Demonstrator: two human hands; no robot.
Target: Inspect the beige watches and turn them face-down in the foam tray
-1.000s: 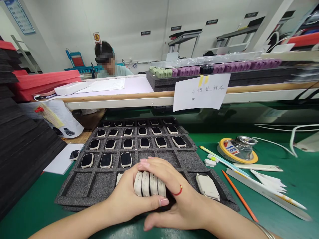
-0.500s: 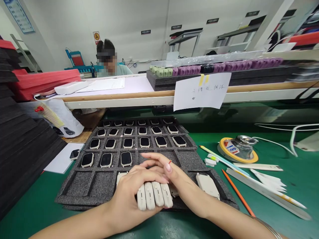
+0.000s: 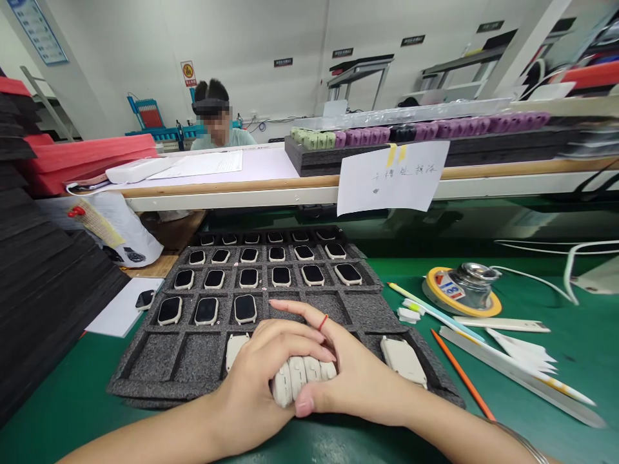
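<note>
My left hand (image 3: 254, 380) is closed around a stack of several beige watch cases (image 3: 302, 377), held on edge at the near rim of the grey foam tray (image 3: 159, 361). My right hand (image 3: 355, 377) rests against the same stack from the right, thumb pressed under it and fingers lying over my left hand's fingers. Rows of watch cases with black screens (image 3: 244, 308) fill the tray's far pockets. One beige case lies face down (image 3: 403, 359) in the near right pocket, another (image 3: 235, 347) just left of my hands.
Right of the tray lie an orange pencil (image 3: 464, 380), white strips (image 3: 522, 361) and a tape roll with a metal cup (image 3: 461, 290). Black foam sheets (image 3: 43, 283) are stacked at the left. A paper note (image 3: 391, 177) hangs from the shelf. A person (image 3: 217, 122) sits opposite.
The stack of cases tipped and slid toward me. My right hand lifted off the top of the stack and came round its right side, thumb underneath.
</note>
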